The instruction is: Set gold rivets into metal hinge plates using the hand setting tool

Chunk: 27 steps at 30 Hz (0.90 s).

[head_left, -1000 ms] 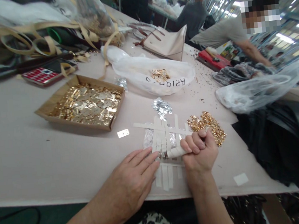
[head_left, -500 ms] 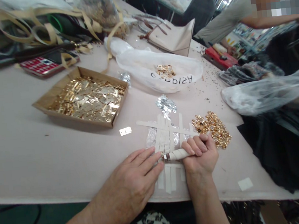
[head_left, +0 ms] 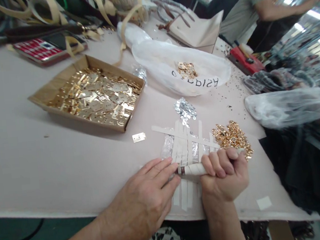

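Slim tool with white-wrapped handle (head_left: 193,169) sits in your right hand (head_left: 224,172)

You close your right hand around the handle; its metal end meets the fingertips of your left hand (head_left: 149,198). The left lies palm down, fingers stretched; whether it pinches something, I cannot tell. Both hands cover part of the white tape strips (head_left: 181,140). Your fist hides the edge of the small gold-coloured metal fittings (head_left: 232,135). Beyond are round silver discs (head_left: 185,110).

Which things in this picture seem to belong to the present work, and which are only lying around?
Likely in the work:
- wrapped tool, in the right hand
- tape strips, near the left hand
- perhaps gold pieces

Possibly just lying around:
- white paper piece
- black fabric
- clear plastic bag
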Each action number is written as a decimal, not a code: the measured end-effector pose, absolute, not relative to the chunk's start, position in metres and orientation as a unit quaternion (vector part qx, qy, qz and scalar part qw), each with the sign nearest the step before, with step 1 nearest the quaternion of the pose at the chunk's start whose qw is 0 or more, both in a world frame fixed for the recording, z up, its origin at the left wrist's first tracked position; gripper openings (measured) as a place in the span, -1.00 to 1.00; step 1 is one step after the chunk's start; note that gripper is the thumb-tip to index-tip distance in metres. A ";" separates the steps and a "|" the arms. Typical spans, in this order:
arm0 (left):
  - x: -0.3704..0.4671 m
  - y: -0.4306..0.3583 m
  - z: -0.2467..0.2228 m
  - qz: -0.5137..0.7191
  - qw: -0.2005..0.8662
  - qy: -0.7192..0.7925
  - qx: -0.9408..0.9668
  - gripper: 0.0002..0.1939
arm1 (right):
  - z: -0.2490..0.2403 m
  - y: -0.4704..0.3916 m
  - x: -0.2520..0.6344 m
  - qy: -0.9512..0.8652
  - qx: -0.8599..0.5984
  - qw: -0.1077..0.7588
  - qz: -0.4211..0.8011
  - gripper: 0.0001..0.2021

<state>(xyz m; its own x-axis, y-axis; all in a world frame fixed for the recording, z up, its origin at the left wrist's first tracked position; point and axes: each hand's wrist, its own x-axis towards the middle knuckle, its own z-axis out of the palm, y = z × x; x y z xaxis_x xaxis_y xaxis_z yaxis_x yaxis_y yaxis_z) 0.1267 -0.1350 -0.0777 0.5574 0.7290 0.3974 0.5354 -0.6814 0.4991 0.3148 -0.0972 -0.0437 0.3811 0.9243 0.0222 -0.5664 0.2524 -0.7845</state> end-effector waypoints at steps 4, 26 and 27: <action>0.126 -0.137 -0.080 0.296 0.181 0.366 0.863 -0.68 | -0.029 -0.106 0.291 -0.379 -0.331 0.712 0.490 -0.68; 0.120 -0.140 -0.081 0.402 0.172 0.407 0.802 -0.86 | 0.012 -0.102 0.301 -0.721 -0.536 0.326 0.295 -0.69; 0.119 -0.140 -0.081 0.401 0.167 0.406 0.804 -0.87 | 0.012 -0.104 0.304 -0.723 -0.546 0.310 0.288 -0.70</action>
